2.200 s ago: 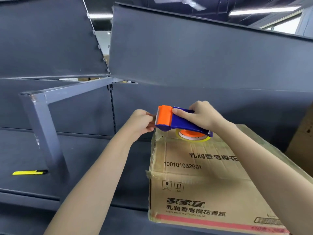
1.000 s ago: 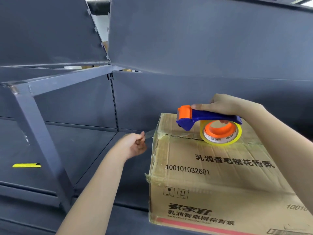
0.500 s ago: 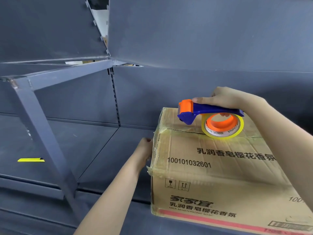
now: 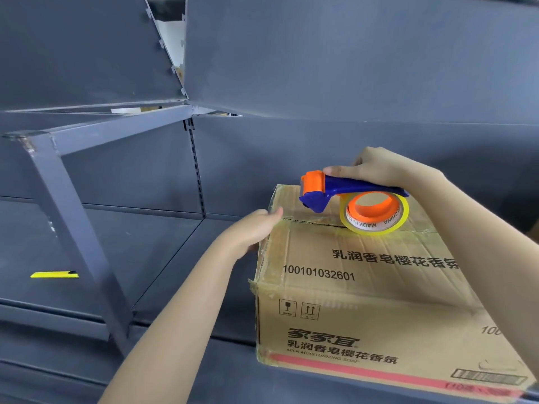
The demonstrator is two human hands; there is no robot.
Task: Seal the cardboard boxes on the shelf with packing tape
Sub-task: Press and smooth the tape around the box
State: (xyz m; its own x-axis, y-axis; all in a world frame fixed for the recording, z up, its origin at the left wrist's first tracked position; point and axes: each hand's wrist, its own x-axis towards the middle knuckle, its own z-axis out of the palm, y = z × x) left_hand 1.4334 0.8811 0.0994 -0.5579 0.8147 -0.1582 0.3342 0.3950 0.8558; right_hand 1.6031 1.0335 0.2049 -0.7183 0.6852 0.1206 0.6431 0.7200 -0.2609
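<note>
A closed cardboard box (image 4: 364, 287) with black printed lettering stands on the dark grey shelf (image 4: 163, 258). My right hand (image 4: 379, 167) grips the blue and orange tape dispenser (image 4: 329, 191), whose clear tape roll (image 4: 374, 212) rests on the box's top seam near the left end. My left hand (image 4: 255, 228) presses against the box's upper left edge, thumb tip on the top by the seam, the other fingers hidden down the side.
A yellow utility knife (image 4: 54, 274) lies on the shelf at the far left. A grey metal bracket post (image 4: 75, 225) slants between it and my left arm. Another shelf panel (image 4: 350, 53) hangs above the box.
My left hand drew the tape end off the dispenser, carried it down the box's left side and now presses it at the edge. The dispenser moved from the left edge onto the top seam.
</note>
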